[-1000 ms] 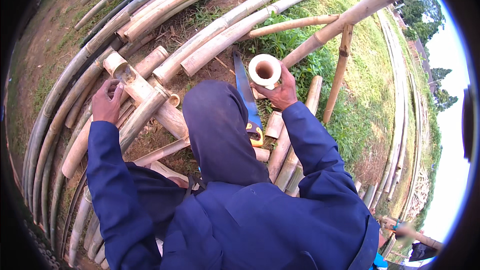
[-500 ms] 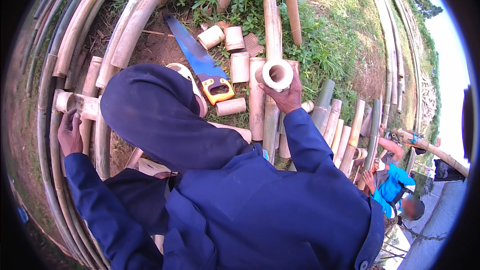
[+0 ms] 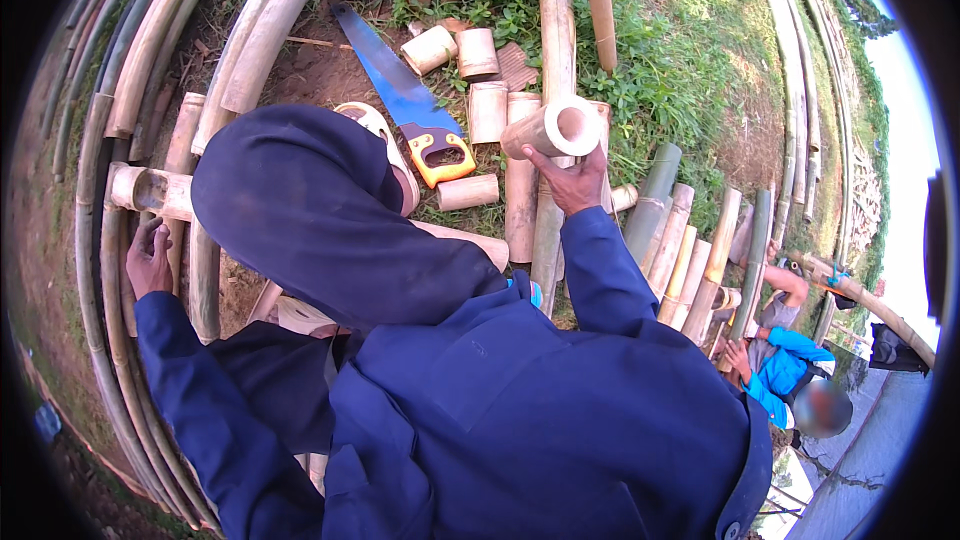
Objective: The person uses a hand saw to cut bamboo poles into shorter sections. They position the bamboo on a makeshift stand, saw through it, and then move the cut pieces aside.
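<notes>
A short, pale bamboo section [image 3: 530, 134] is in my right hand [image 3: 574, 182], its hollow cut end turned up toward me. My fingers grip it from below and the near side. My left hand [image 3: 150, 258] is low at the left with its fingers loosely curled and a little apart, and I see nothing in it. Just above its fingertips lies a bamboo piece [image 3: 176, 195] with a notch cut in its side, across other poles. A handsaw [image 3: 395, 80] with a blue blade and a yellow-and-dark handle lies on the ground beyond my raised knee.
Several short cut bamboo pieces [image 3: 488, 112] lie right of the saw. Long poles [image 3: 285, 25] run along the left, and upright-looking bamboo lengths [image 3: 655, 200] line the right. A person in a bright blue jacket [image 3: 775, 375] works at the far right, hands on bamboo.
My right hand has tilted the bamboo section, so more of its side shows, and shifted it slightly up and right. My left hand has moved slightly right. The view has shifted a little.
</notes>
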`<state>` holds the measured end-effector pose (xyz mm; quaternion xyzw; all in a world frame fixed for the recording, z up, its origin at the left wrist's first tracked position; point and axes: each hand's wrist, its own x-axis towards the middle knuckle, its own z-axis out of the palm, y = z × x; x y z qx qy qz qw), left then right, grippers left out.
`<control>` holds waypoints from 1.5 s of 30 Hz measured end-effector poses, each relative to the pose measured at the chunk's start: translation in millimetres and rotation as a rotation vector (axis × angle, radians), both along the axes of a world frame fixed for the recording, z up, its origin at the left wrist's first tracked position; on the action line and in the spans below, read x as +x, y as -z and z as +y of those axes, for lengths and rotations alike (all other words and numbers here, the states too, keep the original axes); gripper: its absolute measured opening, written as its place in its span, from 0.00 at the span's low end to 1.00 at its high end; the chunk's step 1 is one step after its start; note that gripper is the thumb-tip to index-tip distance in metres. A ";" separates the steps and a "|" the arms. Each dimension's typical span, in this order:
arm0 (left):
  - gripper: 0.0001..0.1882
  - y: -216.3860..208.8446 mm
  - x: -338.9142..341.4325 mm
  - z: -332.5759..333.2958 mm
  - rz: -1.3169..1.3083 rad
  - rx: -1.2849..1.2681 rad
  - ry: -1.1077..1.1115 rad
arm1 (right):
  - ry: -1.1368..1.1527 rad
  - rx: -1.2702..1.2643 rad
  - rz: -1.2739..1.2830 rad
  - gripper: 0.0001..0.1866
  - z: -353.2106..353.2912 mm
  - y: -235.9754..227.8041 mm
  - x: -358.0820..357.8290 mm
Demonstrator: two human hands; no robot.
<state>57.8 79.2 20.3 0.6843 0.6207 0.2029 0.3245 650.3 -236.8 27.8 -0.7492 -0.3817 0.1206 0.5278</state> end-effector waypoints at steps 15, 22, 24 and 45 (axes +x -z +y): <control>0.16 6.1 -5.8 -5.4 0.108 -0.016 0.020 | -0.162 0.006 -0.233 0.36 35.8 65.2 -0.6; 0.16 4.1 -1.7 -9.9 0.148 -0.043 0.014 | -0.156 -0.033 -0.490 0.40 32.2 60.8 -12.5; 0.17 7.3 -5.3 -10.6 0.125 -0.033 0.012 | -0.165 -0.013 -0.516 0.40 31.8 60.2 -15.9; 0.16 5.0 10.9 -20.9 0.159 -0.081 0.018 | -0.080 0.138 -0.623 0.57 26.3 62.9 -2.2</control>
